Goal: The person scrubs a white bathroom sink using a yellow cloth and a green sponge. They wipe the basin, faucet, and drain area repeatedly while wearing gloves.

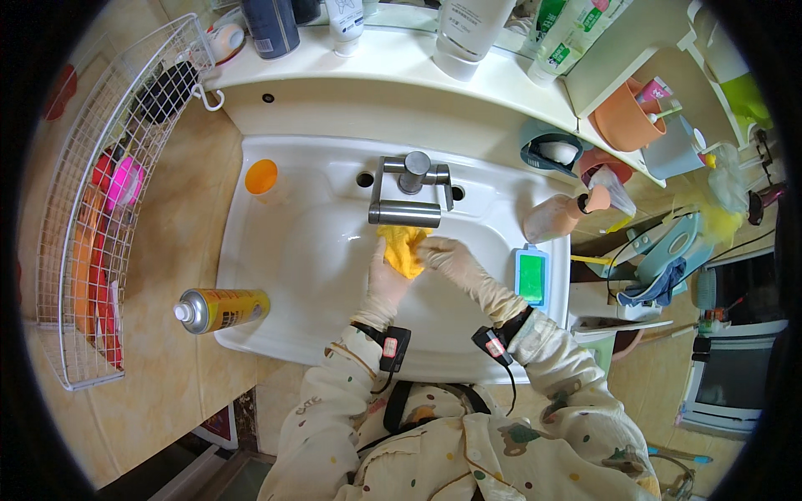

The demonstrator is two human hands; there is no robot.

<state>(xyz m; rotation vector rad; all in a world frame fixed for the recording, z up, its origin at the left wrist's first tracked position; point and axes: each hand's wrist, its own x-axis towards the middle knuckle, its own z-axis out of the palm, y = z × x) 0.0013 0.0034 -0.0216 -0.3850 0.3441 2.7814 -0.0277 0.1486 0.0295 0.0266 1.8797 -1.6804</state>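
Both my hands wear pale, thin gloves and are over the white washbasin (301, 294). A yellow cloth (402, 250) hangs below the grey metal faucet (407, 211), held in my left hand (385, 278). My right hand (443, 255) touches the cloth's right edge with bent fingers; whether it grips the cloth is not plain. The faucet's spout hides part of the cloth's top. Dark devices on straps sit at both my wrists.
A yellow spray can (225, 310) stands at the basin's left rim, an orange cup (261, 176) at its back left corner. On the right are a pump bottle (551, 217) and a green soap bar in a blue dish (545, 282). A wire basket (119, 206) hangs far left; tubes line the shelf (388, 56).
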